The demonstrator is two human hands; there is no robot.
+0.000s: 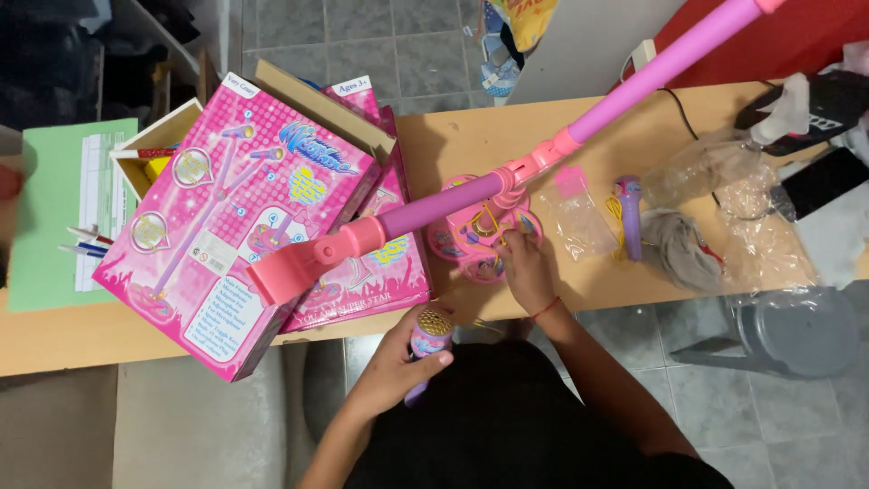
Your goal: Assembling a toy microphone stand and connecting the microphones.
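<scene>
While your left hand [398, 362] wraps closed around a toy microphone [429, 337] just off the near edge of the table [471, 136], your right hand [525, 267] rests on the round pink base [480, 237] of the toy stand, fingers curled at the yellow cord [484, 222] lying across it; you cannot tell from here whether they pinch the cord or only touch it. Much seems done: the pink and purple pole [507, 177] already stands in the base and rises toward the far right corner, and a pink holder [294, 267] sits on its lower arm, empty. A second purple microphone [630, 217] lies on the table right of the base, beside a small clear bag [579, 213] and a grey cloth [683, 249]. Judging by this, what is left is the cord work and seating both microphones. The open pink box [235, 217] lies at the left, over another like it, near the front edge.
</scene>
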